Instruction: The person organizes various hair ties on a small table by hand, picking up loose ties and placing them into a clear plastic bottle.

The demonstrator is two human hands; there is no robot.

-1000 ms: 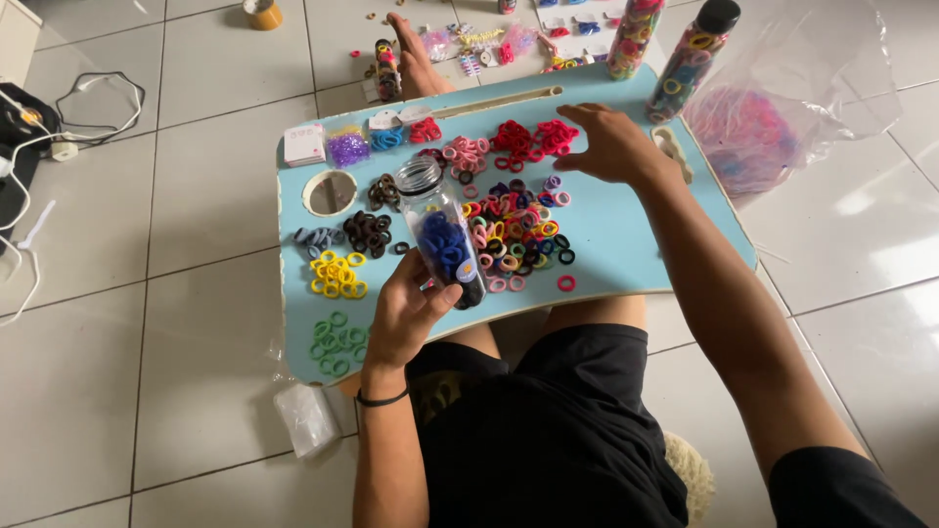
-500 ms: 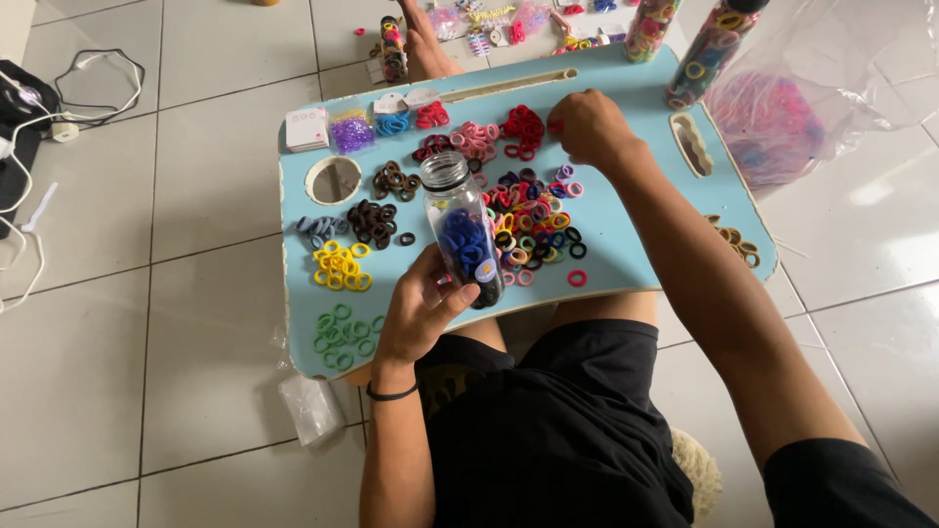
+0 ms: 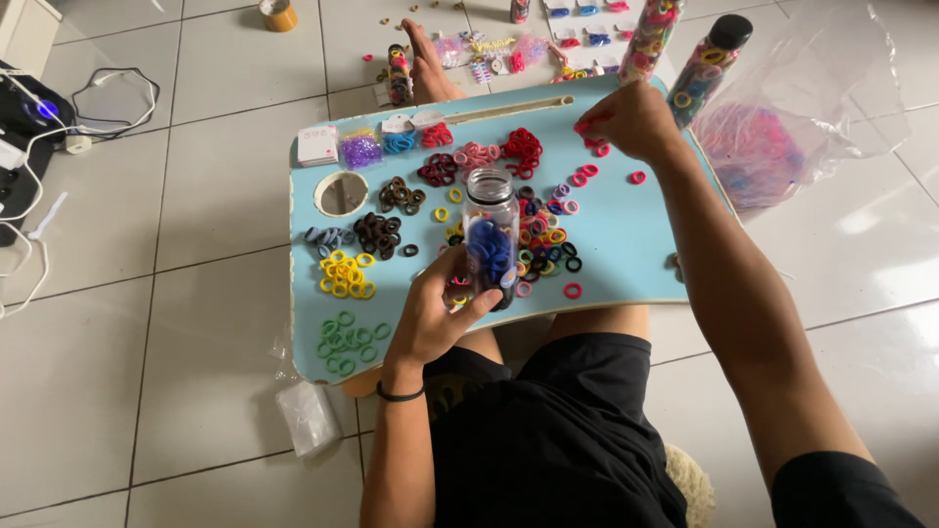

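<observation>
The left hand [image 3: 435, 313] grips a clear jar [image 3: 491, 235] of blue hair ties, upright near the middle of a light-blue lap tray [image 3: 626, 254]. The right hand [image 3: 634, 119] pinches at pink ties [image 3: 587, 174] at the tray's one o'clock. Yellow ties [image 3: 344, 274] sit at nine o'clock of the jar, green ties [image 3: 344, 342] at eight, red ties [image 3: 523, 152] at twelve.

The lap tray [image 3: 626, 254] is pale blue with a cream edge. On it lie yellow hair ties [image 3: 342, 274], green ones [image 3: 344, 340], dark brown ones [image 3: 378, 233] and red ones [image 3: 522, 152]. The clear jar [image 3: 491, 235] holds dark blue ties. The shorts [image 3: 558, 440] are black, the floor tiles [image 3: 196, 411] white.
</observation>
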